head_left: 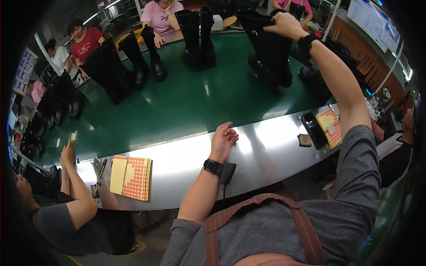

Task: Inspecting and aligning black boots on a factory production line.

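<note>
My right hand point(287, 26), arm stretched far forward, is closed on the top of a pair of tall black boots point(269, 55) at the far side of the green conveyor belt point(177, 106). Whether the soles touch the belt I cannot tell. Loosely curled and holding nothing, my left hand point(224, 141) hovers over the near edge of the belt and the metal ledge point(253, 153). A black band with a small dark box point(227, 173) and a cord sits at my left wrist; another dark band point(307, 41) is on my right wrist.
More black boots stand on the belt, including a pair point(195, 42) mid-back and several at left. Sheets of round red stickers point(136, 178), a pen point(102, 168), a black phone-like case point(313, 131) and a sticker pad point(329, 126) lie on the ledge. Co-workers sit left, right and opposite.
</note>
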`<action>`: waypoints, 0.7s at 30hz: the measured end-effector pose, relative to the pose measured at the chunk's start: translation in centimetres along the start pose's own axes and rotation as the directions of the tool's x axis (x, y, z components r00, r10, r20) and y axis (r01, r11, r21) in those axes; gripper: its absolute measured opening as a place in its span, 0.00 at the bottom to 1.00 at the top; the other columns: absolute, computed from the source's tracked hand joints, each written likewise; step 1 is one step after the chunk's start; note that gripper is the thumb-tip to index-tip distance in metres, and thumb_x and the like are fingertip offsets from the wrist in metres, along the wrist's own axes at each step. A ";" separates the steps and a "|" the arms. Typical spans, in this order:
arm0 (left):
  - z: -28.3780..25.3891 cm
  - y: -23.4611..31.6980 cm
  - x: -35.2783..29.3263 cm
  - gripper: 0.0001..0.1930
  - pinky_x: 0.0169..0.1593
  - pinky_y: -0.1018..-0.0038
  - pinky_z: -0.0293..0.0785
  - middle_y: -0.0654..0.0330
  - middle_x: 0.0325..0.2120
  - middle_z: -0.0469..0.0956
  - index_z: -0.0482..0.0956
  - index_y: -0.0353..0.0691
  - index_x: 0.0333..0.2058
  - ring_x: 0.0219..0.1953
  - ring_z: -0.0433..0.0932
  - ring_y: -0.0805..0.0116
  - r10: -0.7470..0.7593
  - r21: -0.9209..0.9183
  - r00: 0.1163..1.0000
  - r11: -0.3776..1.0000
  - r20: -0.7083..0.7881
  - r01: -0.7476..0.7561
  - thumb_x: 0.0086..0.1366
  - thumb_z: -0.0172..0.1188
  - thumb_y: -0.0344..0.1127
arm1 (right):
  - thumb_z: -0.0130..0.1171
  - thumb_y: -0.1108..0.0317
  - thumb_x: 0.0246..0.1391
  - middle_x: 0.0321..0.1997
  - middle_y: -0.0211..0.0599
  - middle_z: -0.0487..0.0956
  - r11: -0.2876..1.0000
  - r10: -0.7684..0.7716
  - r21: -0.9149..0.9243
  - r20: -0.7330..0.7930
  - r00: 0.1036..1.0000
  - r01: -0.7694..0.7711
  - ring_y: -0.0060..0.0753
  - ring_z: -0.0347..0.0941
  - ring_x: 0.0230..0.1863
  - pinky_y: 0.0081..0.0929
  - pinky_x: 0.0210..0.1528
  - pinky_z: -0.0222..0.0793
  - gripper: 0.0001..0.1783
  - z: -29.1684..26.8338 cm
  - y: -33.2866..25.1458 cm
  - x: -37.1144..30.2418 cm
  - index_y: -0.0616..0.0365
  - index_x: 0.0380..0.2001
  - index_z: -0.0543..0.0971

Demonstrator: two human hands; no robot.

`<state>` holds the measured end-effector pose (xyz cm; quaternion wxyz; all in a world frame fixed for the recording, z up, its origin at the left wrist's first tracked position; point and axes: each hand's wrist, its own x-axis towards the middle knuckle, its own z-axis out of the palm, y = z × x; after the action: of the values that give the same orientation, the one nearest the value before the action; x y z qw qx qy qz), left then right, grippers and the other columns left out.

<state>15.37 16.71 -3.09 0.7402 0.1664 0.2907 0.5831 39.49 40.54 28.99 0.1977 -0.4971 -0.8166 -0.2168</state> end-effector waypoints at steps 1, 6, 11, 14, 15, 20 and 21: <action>0.0 0.0 0.0 0.15 0.41 0.70 0.75 0.60 0.28 0.76 0.73 0.39 0.48 0.33 0.77 0.66 -0.001 0.004 1.000 1.000 0.001 0.001 0.69 0.52 0.40 | 0.67 0.43 0.42 0.23 0.51 0.81 0.999 0.039 0.025 0.034 0.999 -0.040 0.51 0.81 0.31 0.40 0.39 0.76 0.30 -1.6 -1.0 1.6 0.66 0.28 0.83; -0.2 -0.1 0.2 0.14 0.40 0.70 0.75 0.60 0.28 0.76 0.73 0.39 0.48 0.33 0.77 0.67 -0.016 0.005 1.000 1.000 -0.006 0.016 0.68 0.53 0.40 | 0.70 0.46 0.37 0.22 0.57 0.79 0.978 0.075 0.203 -0.114 0.991 -0.051 0.49 0.80 0.26 0.38 0.31 0.75 0.30 -5.3 -7.2 5.4 0.70 0.21 0.81; -0.3 0.0 0.4 0.13 0.42 0.69 0.74 0.60 0.28 0.77 0.73 0.40 0.48 0.33 0.77 0.66 -0.024 0.008 1.000 1.000 -0.003 0.024 0.68 0.53 0.39 | 0.65 0.53 0.36 0.27 0.57 0.81 0.914 0.037 0.403 -0.180 0.983 0.040 0.52 0.81 0.33 0.38 0.40 0.77 0.22 -5.5 -17.8 7.1 0.66 0.23 0.83; -0.3 0.1 0.4 0.13 0.42 0.69 0.75 0.60 0.28 0.77 0.73 0.40 0.47 0.33 0.77 0.65 -0.026 0.015 1.000 1.000 -0.009 0.027 0.68 0.52 0.39 | 0.63 0.49 0.42 0.33 0.55 0.82 0.903 -0.059 0.413 -0.159 0.986 0.121 0.55 0.80 0.37 0.40 0.43 0.76 0.26 -5.1 -24.3 6.9 0.63 0.35 0.83; -0.3 0.2 0.4 0.13 0.42 0.69 0.75 0.60 0.28 0.77 0.73 0.40 0.47 0.33 0.77 0.65 -0.026 0.015 1.000 1.000 -0.004 0.026 0.68 0.52 0.39 | 0.66 0.47 0.40 0.34 0.48 0.83 0.872 -0.129 0.450 -0.167 0.978 0.192 0.49 0.81 0.39 0.41 0.43 0.76 0.26 -4.7 -26.8 6.6 0.59 0.34 0.84; -0.2 0.3 0.2 0.13 0.41 0.68 0.76 0.60 0.29 0.76 0.72 0.39 0.48 0.33 0.77 0.65 -0.035 -0.003 0.999 0.999 0.005 0.035 0.69 0.52 0.38 | 0.59 0.35 0.49 0.41 0.47 0.81 0.837 -0.503 0.413 0.327 0.800 0.358 0.42 0.80 0.43 0.32 0.38 0.80 0.38 -3.9 -32.9 3.6 0.61 0.45 0.81; -0.2 0.3 0.2 0.13 0.41 0.68 0.76 0.60 0.29 0.76 0.72 0.39 0.48 0.33 0.77 0.65 -0.033 0.000 0.999 0.999 0.006 0.033 0.69 0.52 0.38 | 0.58 0.33 0.48 0.47 0.47 0.80 0.807 -0.523 0.482 0.314 0.793 0.342 0.44 0.77 0.49 0.36 0.48 0.74 0.39 -4.3 -33.1 3.7 0.59 0.48 0.80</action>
<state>15.02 16.96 -3.13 0.7507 0.1632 0.2910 0.5702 8.72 27.24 29.29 0.0529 -0.2762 -0.9592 0.0305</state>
